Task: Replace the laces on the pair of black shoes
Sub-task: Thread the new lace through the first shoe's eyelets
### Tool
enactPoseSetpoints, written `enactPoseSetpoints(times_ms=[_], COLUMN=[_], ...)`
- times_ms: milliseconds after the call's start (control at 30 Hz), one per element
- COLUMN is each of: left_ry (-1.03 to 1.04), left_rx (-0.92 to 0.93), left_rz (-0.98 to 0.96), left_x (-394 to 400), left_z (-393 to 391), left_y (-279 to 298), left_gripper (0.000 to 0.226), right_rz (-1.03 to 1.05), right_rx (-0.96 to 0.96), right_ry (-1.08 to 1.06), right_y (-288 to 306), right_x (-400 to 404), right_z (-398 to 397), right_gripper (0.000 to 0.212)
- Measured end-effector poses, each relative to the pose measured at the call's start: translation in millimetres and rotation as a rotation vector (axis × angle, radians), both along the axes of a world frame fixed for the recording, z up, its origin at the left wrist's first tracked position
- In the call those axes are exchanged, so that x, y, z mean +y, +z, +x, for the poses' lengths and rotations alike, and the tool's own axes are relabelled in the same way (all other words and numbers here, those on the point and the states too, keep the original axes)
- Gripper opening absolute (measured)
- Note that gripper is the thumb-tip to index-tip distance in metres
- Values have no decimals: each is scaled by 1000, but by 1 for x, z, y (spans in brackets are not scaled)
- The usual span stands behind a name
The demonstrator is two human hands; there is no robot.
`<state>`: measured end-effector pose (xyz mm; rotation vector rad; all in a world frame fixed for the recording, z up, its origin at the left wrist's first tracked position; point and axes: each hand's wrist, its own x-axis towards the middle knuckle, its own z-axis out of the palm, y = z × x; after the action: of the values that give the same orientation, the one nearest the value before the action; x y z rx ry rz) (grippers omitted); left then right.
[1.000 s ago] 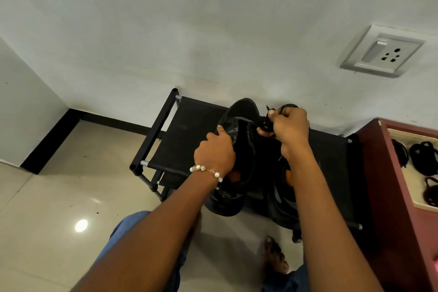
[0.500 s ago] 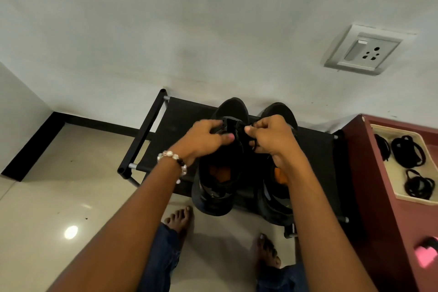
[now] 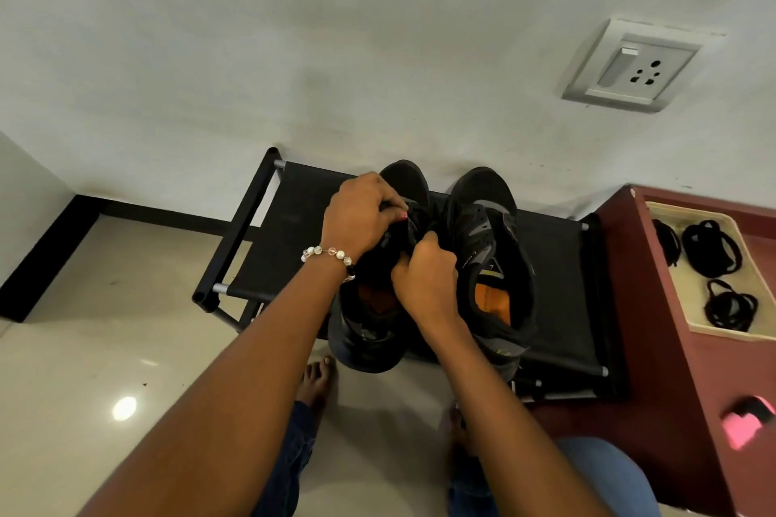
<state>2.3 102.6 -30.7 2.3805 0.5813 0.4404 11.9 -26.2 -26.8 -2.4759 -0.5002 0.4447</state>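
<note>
Two black shoes with orange insoles stand side by side on a low black fabric rack (image 3: 558, 290). The left shoe (image 3: 369, 332) is under both my hands. My left hand (image 3: 361, 214), with a bead bracelet, curls over its lacing area and pinches something dark there. My right hand (image 3: 428, 277) grips the tongue or lace area just below it. The lace itself is hard to make out between the fingers. The right shoe (image 3: 491, 248) stands untouched, its eyelets showing no lace.
A maroon cabinet (image 3: 672, 348) stands to the right, carrying a cream tray (image 3: 693, 323) with several coiled black laces (image 3: 709, 248). A pink object (image 3: 745, 424) lies on the cabinet's near end. A wall socket (image 3: 630, 67) is above. My bare feet are on the tiled floor.
The left shoe has come down from a raised, tilted hold onto the rack. My right hand moved from beside the right shoe's toe down onto the left shoe's tongue.
</note>
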Motion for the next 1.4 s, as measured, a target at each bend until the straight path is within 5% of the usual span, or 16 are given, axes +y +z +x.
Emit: enactPoseSetpoints(times_ms=[133,233,400,500,600,700,833,900,1100,1300,1400], left_ry=[-5,6,198,174,134,184,117,24,87,10,22], left_rx=[32,20,-230,-621,-836,-616,80,263,345,340,208], left_rz=[77,-39,-720,-1153,-1319,-1123,-201,12,226,180,-2], left_x=[-1,-3,-4,-1,15,25,14,2,-11,-8,-1], left_z=[3,6,1,-9,-25,-30,-15,-7,7,9,10], left_y=[-11,-13,14,51,79,80,43,31,23,14,18], left_gripper=[17,15,19,25,26,26,22,24,25,27,29], right_rz=[-23,-50,-85,-76,-75,-73,-80,-73,-48,-32,-25], right_rx=[-14,-11,0,8,20,4,-5,-17,-16,-28,-28], right_ry=[-14,-32,-91,-119,-116,-102,-81,-63,-45,-39,-49], right_y=[-1,0,4,1,-3,-6,-4,-2,-1,0,-1], right_x=[4,4,3,4,6,7,6,5,3,1,1], right_z=[-1,-3,-6,-6,-5,-4,-3,-3,-4,-4,-4], right_gripper=[54,69,64,48,37,32,25,22,15,15,16])
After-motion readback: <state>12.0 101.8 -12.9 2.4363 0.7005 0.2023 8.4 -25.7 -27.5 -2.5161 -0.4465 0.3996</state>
